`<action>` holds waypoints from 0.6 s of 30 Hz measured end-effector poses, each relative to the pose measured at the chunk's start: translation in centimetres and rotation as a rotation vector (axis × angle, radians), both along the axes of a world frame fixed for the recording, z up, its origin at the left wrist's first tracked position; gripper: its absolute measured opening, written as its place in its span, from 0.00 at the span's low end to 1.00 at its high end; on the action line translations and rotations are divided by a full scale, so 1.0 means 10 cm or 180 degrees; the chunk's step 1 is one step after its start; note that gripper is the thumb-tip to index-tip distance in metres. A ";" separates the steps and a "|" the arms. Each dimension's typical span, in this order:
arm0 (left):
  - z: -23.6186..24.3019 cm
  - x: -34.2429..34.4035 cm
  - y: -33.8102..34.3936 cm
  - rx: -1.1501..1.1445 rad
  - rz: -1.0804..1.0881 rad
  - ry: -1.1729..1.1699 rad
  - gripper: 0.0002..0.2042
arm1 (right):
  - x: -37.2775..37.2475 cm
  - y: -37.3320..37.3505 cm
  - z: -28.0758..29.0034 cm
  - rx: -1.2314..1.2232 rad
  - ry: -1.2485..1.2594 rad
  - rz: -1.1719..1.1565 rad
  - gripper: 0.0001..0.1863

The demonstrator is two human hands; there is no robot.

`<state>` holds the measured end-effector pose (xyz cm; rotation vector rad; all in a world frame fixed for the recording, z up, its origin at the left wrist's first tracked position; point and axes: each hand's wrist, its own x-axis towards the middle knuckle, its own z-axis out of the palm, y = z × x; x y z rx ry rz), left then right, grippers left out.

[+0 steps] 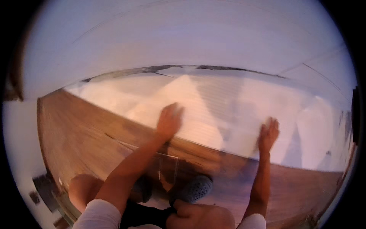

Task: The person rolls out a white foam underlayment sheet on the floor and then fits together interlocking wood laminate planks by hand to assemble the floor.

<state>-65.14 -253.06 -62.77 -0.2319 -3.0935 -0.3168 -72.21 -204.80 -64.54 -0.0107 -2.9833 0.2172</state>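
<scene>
1. A pale sheet (204, 122) lies spread over the brown wood-look surface (72, 126), alongside the wall (183, 38).
2. The left hand (170, 120) is over the sheet, blurred; I can't tell whether it grips.
3. Further right, the right hand (269, 133) is open, fingers extended above or against the sheet.

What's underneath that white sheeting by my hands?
Along the near edge of the white sheeting, brown wood shows. What lies directly beneath the sheeting is covered, so I can't tell whether the wood continues there.
</scene>
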 end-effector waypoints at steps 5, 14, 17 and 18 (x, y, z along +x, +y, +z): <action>0.07 -0.06 -0.46 0.0289 -0.0142 0.0051 0.28 | -0.28 0.10 0.03 0.0301 -0.0109 -0.0288 0.31; 0.23 -0.15 -0.41 0.0210 -0.0063 -0.0062 0.24 | -0.50 0.39 -0.01 0.0387 0.0301 -0.0600 0.29; 0.15 -0.10 -0.19 0.0242 -0.0055 0.0023 0.24 | -0.36 0.60 -0.06 0.0355 0.0215 -0.0716 0.29; 0.14 -0.14 -0.17 0.0251 -0.0083 0.0028 0.24 | -0.33 0.61 -0.09 0.0332 0.0138 -0.0734 0.30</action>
